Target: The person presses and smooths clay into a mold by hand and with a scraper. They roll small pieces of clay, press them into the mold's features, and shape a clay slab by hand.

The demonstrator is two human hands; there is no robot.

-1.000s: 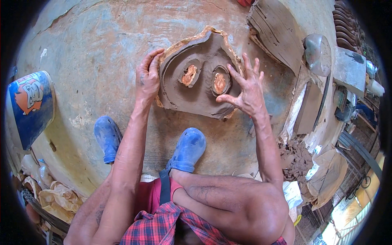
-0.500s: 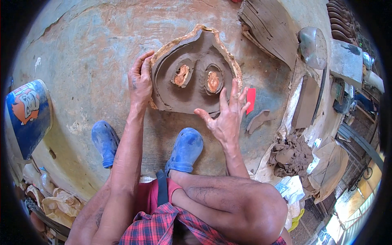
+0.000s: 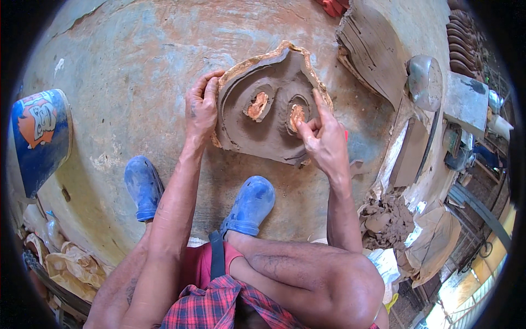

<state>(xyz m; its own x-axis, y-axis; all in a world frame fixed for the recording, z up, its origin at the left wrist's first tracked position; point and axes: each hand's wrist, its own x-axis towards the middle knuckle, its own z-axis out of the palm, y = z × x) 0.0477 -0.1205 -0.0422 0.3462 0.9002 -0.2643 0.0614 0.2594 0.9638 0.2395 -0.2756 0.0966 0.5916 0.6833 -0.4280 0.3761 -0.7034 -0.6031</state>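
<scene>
A mask-shaped mould lined with wet grey-brown clay (image 3: 241, 131) is tilted up a little off the floor, its rough orange-tan rim showing round the clay. Two raised oval openings in the clay have orange-tan centres. My left hand (image 3: 203, 109) grips the mould's left rim, thumb and fingers closed round it. On the right side, my right hand (image 3: 327, 140) has its thumb against the clay by the right oval. Its index finger stretches along the right rim; the other fingers are partly hidden. A red flat piece (image 3: 346, 135) peeks out behind this hand.
Large clay slabs (image 3: 372, 55) lie at the far right, near a rounded metallic-looking object (image 3: 424, 82). A lumpy clay heap (image 3: 386, 219) sits by my right knee. A blue printed container (image 3: 46, 140) stands at the left. My blue clogs (image 3: 249, 203) are on the floor.
My right hand has gone from spread fingers at the lower right edge to a closer hold, thumb at the right oval. The mould appears shifted slightly right and lower in view.
</scene>
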